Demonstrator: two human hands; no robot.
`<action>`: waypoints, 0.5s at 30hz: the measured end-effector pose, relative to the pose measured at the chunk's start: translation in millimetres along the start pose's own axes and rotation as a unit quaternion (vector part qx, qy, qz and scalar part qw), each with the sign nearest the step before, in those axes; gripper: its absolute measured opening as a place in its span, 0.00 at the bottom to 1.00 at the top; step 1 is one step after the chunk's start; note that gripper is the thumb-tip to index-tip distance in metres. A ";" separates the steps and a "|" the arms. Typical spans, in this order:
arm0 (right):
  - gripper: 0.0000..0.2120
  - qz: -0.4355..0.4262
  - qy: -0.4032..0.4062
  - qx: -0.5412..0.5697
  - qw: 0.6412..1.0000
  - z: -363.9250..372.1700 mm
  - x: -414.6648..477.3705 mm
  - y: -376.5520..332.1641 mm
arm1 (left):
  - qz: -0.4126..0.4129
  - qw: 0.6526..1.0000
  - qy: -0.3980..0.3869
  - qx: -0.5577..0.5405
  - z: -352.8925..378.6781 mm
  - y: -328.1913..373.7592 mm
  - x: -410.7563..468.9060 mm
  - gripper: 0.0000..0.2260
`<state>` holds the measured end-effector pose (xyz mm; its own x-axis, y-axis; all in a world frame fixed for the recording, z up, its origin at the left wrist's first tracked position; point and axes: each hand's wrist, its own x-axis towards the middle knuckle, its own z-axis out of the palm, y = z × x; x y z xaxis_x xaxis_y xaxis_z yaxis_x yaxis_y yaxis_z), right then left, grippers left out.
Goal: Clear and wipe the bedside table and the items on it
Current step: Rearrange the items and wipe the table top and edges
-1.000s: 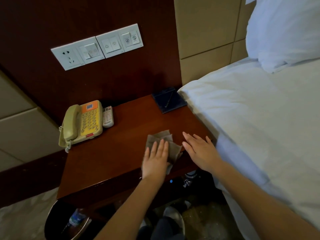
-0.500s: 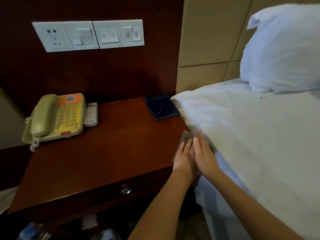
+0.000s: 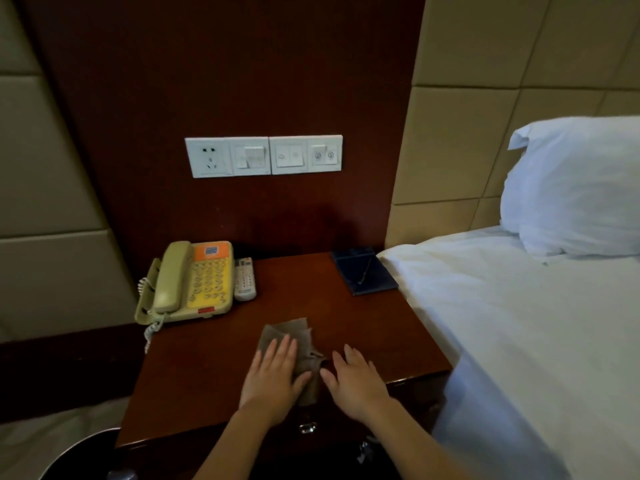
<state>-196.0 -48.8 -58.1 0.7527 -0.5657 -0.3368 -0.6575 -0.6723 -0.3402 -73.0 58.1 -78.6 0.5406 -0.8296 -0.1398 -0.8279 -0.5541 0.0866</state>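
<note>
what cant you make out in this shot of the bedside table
- Head view: cloth, its near part hidden under the left hand.
- Phone and remote button labels: too small and dim to read.
- Item on the dark pad: thin, maybe a pen, too dark to tell.
- Round dark object lower left: cut off by the frame edge.
- Below the drawer pull: in shadow.

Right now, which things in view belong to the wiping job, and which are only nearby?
For the job: bedside table, cloth under the left hand, right hand, telephone, remote control, dark blue notepad holder.

Only nearby: bed, pillow, wall switch panel.
</note>
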 end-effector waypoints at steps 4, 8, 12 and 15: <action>0.31 0.014 0.007 -0.059 0.998 4.4 -1.1 -19.7 | -0.096 0.995 0.005 -0.025 -6.1 -78.3 -18.7 0.32; 0.29 -0.038 0.014 -0.099 0.994 10.1 9.4 -35.0 | -0.140 0.990 0.024 -0.027 -5.4 -115.3 -20.3 0.31; 0.29 -0.075 0.025 -0.089 0.993 18.6 22.4 -50.0 | -0.160 0.986 0.032 -0.017 -4.5 -111.4 -5.0 0.31; 0.28 -0.096 0.068 -0.063 0.991 22.3 33.2 -50.2 | -0.153 0.988 0.034 -0.012 -5.9 -101.0 12.2 0.31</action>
<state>-138.8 -23.2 -71.9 0.8671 -0.4748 -0.1510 -0.4982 -0.8233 -0.2721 18.2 103.5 -83.3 0.7739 -0.6260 -0.0959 -0.6217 -0.7798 0.0733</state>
